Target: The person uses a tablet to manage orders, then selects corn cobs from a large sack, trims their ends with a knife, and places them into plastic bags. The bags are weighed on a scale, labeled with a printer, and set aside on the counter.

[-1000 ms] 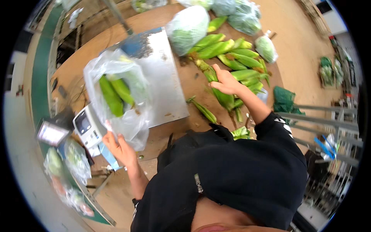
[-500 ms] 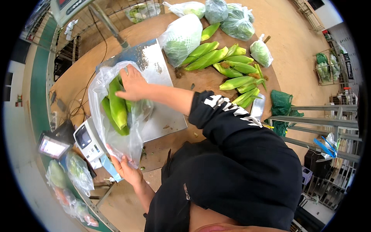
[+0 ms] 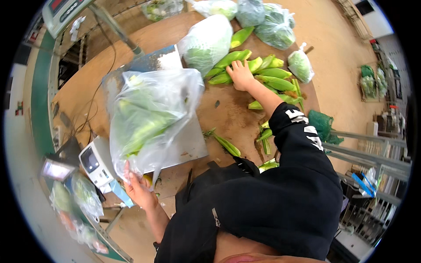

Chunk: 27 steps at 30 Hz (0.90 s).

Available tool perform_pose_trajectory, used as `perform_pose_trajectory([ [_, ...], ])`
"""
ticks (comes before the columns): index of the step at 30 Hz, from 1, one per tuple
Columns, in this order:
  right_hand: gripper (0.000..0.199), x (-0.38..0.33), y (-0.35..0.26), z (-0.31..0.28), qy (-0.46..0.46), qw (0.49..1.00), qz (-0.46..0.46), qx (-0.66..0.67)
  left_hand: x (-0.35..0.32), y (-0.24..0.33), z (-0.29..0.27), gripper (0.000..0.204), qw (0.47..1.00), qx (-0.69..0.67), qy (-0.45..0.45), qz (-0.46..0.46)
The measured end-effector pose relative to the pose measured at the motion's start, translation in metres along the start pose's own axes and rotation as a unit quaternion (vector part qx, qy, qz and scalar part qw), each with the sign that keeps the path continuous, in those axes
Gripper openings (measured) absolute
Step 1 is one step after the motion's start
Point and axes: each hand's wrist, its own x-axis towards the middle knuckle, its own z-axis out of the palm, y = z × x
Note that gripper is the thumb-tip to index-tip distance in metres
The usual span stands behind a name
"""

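My left hand [image 3: 141, 193] pinches the lower edge of a clear plastic bag [image 3: 175, 98]. Ears of corn in green husks [image 3: 142, 131] show blurrily through its film. The bag lies over a metal weighing platform [image 3: 186, 140]. At the far side of the round table, my right hand [image 3: 242, 76] rests with fingers apart on a pile of green-husked corn ears [image 3: 276, 83]. Its fingertips touch the ears, and no ear is lifted.
Filled plastic bags of greens [image 3: 206, 44] stand behind the pile, with a smaller bag [image 3: 300, 65] to its right. A white scale printer [image 3: 95, 162] sits left of the platform. Loose green husk pieces [image 3: 228, 145] lie near me. Metal rails [image 3: 368, 138] stand at the right.
My right hand has left the bag and moved right to the corn pile. The bag now drapes over the corn inside it. My left hand still holds its lower edge.
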Motion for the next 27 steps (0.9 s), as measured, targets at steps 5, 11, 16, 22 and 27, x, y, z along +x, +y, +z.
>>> perform_pose_trajectory([
  [5, 0.056, 0.016, 0.001, 0.006, -0.019, 0.994, -0.084, 0.071, 0.0, 0.003, -0.001, 0.027, 0.98, 0.104, 0.085, 0.149],
  [11, 0.078, -0.039, 0.004, -0.101, 0.074, 0.944, -0.032, 0.32, -0.021, 0.01, -0.003, 0.035, 0.986, -0.162, 0.03, -0.024],
  [16, 0.091, -0.071, -0.065, -0.199, -0.181, 0.767, -0.352, 0.505, -0.036, 0.001, 0.008, 0.06, 0.977, -0.201, -0.065, -0.038],
  [22, 0.085, 0.011, -0.224, -0.215, -0.335, 0.67, -0.279, 0.601, -0.06, 0.015, 0.004, 0.075, 0.969, -0.221, -0.111, -0.012],
  [27, 0.085, 0.112, -0.219, -0.198, 0.117, 0.862, -0.056, 0.489, -0.05, 0.032, -0.016, 0.07, 0.958, -0.26, -0.109, -0.044],
])
